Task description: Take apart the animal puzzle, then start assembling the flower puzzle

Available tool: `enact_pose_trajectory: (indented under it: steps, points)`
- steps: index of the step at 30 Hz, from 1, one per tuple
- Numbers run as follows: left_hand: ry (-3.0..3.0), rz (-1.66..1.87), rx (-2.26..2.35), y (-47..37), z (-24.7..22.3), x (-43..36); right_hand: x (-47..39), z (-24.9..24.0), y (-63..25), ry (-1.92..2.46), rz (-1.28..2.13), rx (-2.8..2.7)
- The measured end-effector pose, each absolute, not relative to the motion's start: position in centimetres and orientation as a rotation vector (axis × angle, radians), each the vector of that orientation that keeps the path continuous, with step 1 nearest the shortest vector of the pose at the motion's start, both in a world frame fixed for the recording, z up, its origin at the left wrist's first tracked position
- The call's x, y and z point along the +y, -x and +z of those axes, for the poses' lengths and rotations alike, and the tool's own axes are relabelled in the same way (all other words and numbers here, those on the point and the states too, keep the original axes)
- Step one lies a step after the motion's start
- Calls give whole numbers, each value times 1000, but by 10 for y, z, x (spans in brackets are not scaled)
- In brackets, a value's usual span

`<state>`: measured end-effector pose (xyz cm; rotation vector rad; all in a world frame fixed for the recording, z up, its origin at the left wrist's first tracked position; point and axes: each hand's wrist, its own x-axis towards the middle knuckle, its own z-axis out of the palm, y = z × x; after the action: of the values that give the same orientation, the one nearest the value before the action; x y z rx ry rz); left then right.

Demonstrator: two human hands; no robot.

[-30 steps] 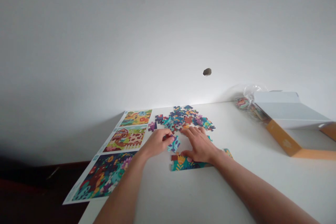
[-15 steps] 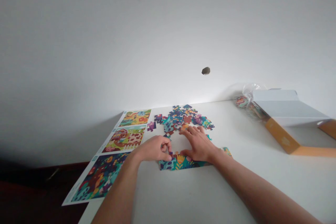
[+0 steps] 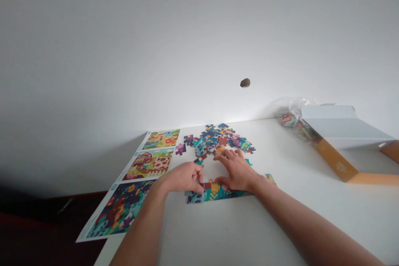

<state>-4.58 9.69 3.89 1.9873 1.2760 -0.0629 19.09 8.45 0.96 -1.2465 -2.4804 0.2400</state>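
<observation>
A joined strip of jigsaw puzzle pieces (image 3: 213, 193), teal with yellow plants, lies flat on the white table. At its left end is a blue-green puzzle piece (image 3: 194, 198). My left hand (image 3: 183, 177) is curled over that end, its thumb on the piece; the inner fingertips are partly hidden. My right hand (image 3: 236, 170) rests over the strip with fingers spread, the thumb touching its upper edge and the fingertips reaching toward the heap. Part of the strip is covered by my right hand and wrist. Beyond lies a heap of loose puzzle pieces (image 3: 212, 136).
A picture sheet (image 3: 107, 202) with three printed scenes lies along the table's left edge, overhanging it. An open orange-and-white box (image 3: 335, 158) stands at the right, beside a clear plastic bag (image 3: 297, 122) with printed pieces. Behind is a white wall (image 3: 199, 50) with a hole.
The piece under my left thumb has shifted and now sits in line with the strip's left end. My right hand has stayed nearly still. The view has moved slightly.
</observation>
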Motion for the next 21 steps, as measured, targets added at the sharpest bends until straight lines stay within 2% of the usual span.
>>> enact_pose_trajectory:
  steps: [21]
  points:
    - [-2066, -74, 1393, 45, 30, 101, 85, 11, -191, 1262, 249, -2503]
